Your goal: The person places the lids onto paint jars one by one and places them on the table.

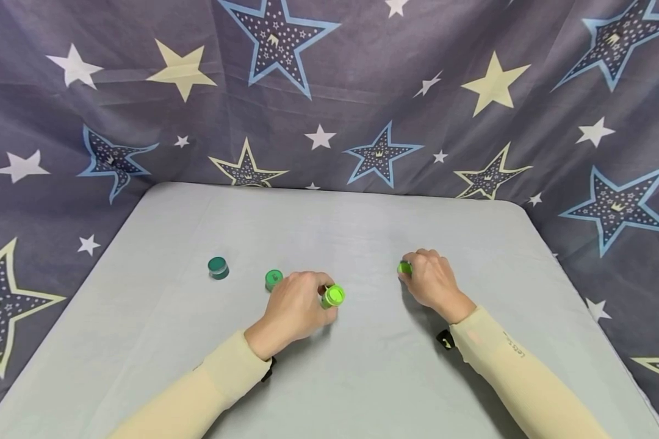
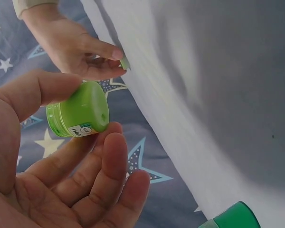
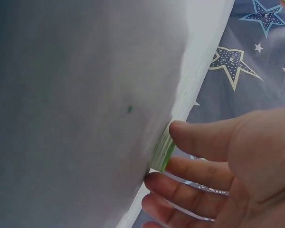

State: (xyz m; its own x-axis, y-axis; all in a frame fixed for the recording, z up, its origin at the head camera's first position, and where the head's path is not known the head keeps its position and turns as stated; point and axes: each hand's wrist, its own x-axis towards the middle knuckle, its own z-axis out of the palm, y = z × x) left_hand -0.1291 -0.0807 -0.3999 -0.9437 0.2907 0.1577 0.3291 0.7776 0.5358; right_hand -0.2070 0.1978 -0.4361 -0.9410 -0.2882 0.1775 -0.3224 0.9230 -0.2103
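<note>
Between thumb and fingers my left hand (image 1: 299, 305) grips a small lime-green paint jar (image 2: 78, 109) with a printed label, held tilted above the table. Farther right, my right hand (image 1: 429, 277) pinches a low lime-green piece (image 3: 164, 152), lid-like with a ribbed side, down at the tabletop. Fingers cover much of that piece, so its exact kind is unclear. Just behind my left hand stands a green-topped jar (image 1: 274, 279), partly hidden by the knuckles. A dark green-topped jar (image 1: 218, 268) stands to its left.
A pale grey cloth covers the table (image 1: 362, 378). Behind it and along both sides hangs a dark curtain (image 1: 351, 103) printed with stars. A tiny green spot (image 3: 129, 109) marks the cloth near my right hand.
</note>
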